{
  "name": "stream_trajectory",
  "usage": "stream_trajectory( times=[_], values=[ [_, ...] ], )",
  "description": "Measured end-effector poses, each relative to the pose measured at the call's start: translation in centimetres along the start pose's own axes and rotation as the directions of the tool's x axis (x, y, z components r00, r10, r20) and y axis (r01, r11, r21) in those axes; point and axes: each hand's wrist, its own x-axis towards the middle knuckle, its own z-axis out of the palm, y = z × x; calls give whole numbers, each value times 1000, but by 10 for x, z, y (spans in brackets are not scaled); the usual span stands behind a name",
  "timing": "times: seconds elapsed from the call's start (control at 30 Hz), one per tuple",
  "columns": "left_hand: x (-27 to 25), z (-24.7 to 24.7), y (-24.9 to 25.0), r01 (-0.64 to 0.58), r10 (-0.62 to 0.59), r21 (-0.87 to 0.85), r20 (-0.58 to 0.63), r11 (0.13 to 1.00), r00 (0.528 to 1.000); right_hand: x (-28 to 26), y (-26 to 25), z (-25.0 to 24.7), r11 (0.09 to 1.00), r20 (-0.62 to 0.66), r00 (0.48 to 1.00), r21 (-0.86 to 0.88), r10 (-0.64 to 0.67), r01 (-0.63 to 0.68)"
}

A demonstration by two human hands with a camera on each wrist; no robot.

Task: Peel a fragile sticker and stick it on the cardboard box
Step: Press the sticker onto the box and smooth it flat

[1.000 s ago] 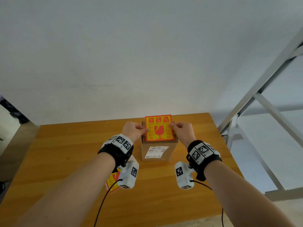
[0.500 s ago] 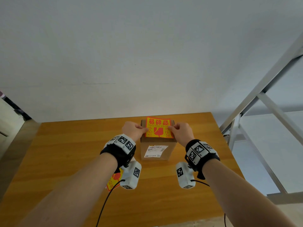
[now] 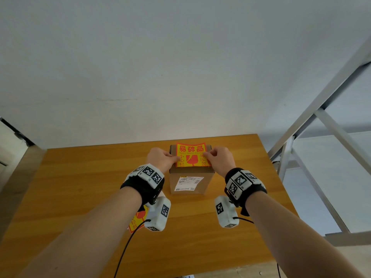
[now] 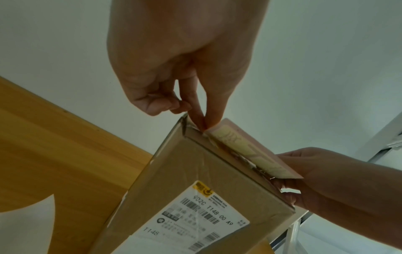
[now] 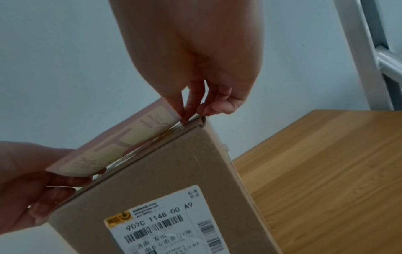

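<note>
A small cardboard box (image 3: 190, 173) with a white shipping label stands upright near the table's far edge. An orange and yellow fragile sticker (image 3: 191, 155) lies tilted over the box's top, its near edge low and its far edge raised. My left hand (image 3: 162, 159) pinches the sticker's left edge and my right hand (image 3: 218, 159) pinches its right edge. The wrist views show the sticker's pale underside (image 4: 250, 151) (image 5: 121, 144) just above the box's top edge (image 4: 228, 163) (image 5: 165, 142), with a thin gap between them.
The wooden table (image 3: 80, 187) stretches to the left and toward me. A sheet of more fragile stickers (image 3: 137, 220) lies on it, partly hidden under my left wrist. A grey metal frame (image 3: 321, 127) stands off the table's right side. A white wall is behind.
Both hands have lowered the sticker from upright in front of the box's top to lying tilted over the top. The box has not moved.
</note>
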Motion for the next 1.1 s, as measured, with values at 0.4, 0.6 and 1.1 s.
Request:
stream_trajectory(
  times=[0.4,0.6,1.1],
  values=[
    [2,3,1,-19,19,91,-1,996,1000,-1,-2,0,994,-2,1000,-109,-28,28],
    [2,5,-1,-46,53,128,-50,991,997,-1,1,-3,986,-35,999,-163,-36,30],
    [-3,25,-22,-548,449,648,334,530,829,-8,23,18,818,212,937,-460,-276,345]
  ],
)
